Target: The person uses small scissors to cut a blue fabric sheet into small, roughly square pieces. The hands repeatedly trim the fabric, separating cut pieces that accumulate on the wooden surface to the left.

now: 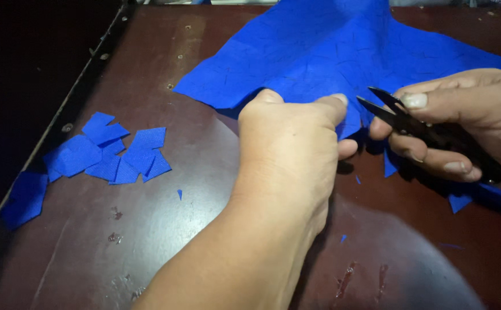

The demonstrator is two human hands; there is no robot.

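A large sheet of blue fabric (330,51) lies across the far part of a dark brown table (164,229). My left hand (290,149) pinches the near edge of the fabric between thumb and fingers at the middle of the view. My right hand (468,120) grips small black thread snips (422,129), whose blades are apart and point left toward the held edge. The blade tips sit just right of my left fingertips.
A pile of small cut blue fabric squares (112,152) lies at the left, with one more piece (26,198) near the table's left edge. Tiny blue scraps (459,202) lie around my hands. The left table edge runs diagonally beside a dark drop.
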